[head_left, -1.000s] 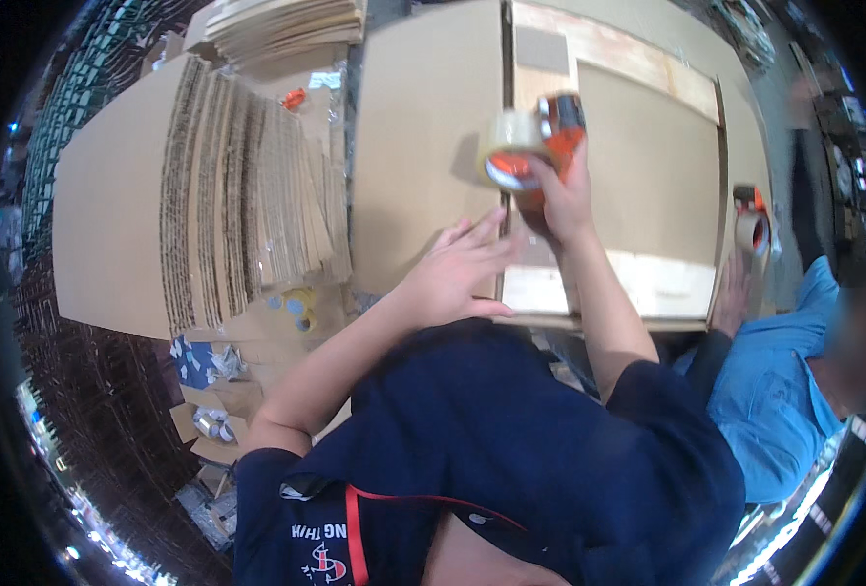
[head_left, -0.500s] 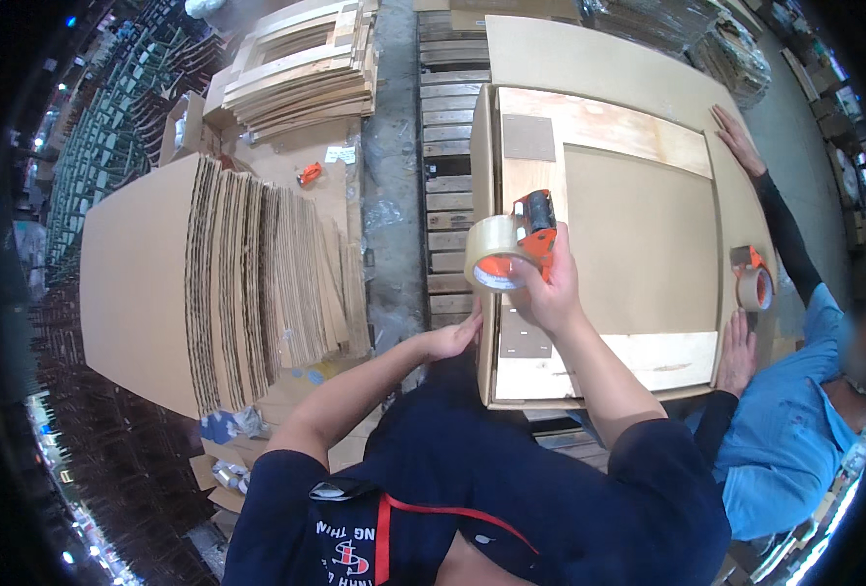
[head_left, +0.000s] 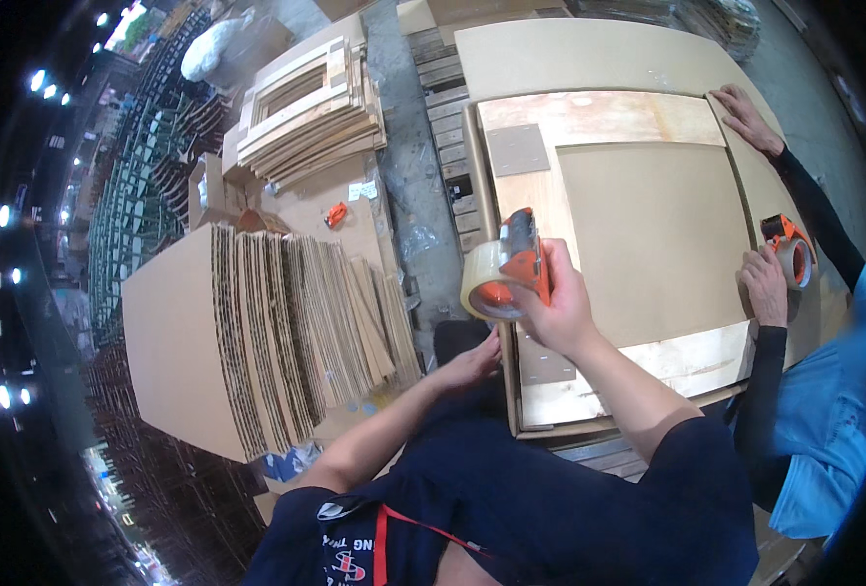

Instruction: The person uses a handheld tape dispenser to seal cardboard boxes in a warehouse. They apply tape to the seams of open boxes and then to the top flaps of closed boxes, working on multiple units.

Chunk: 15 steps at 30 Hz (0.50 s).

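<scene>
My right hand (head_left: 562, 305) grips a tape dispenser (head_left: 523, 256) with an orange frame and a wide roll of clear tape, held above the near left part of a large cardboard box (head_left: 513, 391). My left hand (head_left: 474, 361) lies with fingers stretched against the box's left side, holding nothing. Inside the box's top lies a flat wooden frame (head_left: 638, 119) with grey-brown patches at its left corners. It surrounds a plain cardboard panel (head_left: 653, 234). The far flap (head_left: 589, 54) and the right flap (head_left: 745, 186) are folded outward.
At the right, a co-worker in blue rests one hand (head_left: 747, 119) by the far right corner; the other (head_left: 767, 288) is beside a second tape dispenser (head_left: 789, 252). Leftward stand cardboard sheets (head_left: 179, 342), stacked wooden frames (head_left: 306, 117) and a small orange item (head_left: 335, 215). A pallet (head_left: 447, 127) lies beneath the box.
The whole view has shifted and turned slightly. The co-worker's nearer hand has moved up to the second dispenser, and the farther hand has come to the box's corner. My hands keep their holds.
</scene>
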Available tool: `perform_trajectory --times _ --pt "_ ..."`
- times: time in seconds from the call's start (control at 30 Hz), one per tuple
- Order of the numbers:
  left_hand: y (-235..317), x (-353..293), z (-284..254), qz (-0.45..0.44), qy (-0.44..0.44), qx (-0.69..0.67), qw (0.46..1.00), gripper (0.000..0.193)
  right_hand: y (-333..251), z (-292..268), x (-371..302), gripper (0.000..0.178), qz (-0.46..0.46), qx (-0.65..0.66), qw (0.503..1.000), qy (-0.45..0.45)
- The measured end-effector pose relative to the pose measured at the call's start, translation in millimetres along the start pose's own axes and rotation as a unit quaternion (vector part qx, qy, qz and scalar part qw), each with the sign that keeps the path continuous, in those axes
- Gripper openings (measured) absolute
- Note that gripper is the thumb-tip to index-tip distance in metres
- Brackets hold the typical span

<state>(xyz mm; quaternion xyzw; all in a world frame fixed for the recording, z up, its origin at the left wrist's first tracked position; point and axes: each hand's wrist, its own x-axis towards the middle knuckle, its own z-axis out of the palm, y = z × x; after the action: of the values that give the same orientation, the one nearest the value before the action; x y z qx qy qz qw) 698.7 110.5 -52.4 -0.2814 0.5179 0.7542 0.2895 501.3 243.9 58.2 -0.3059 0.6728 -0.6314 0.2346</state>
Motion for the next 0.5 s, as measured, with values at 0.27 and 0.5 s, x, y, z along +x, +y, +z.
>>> perform_trajectory --times 0.27,0.5 --pt "270 13 -130 0.275 0.466 0.424 0.726 0.049 8 -3 -6 0.06 0.039 -0.008 0.999 0.026" --pt "394 139 -59 0.465 0.346 0.62 0.529 0.073 8 0 -18 0.053 0.063 0.247 0.961 0.103"
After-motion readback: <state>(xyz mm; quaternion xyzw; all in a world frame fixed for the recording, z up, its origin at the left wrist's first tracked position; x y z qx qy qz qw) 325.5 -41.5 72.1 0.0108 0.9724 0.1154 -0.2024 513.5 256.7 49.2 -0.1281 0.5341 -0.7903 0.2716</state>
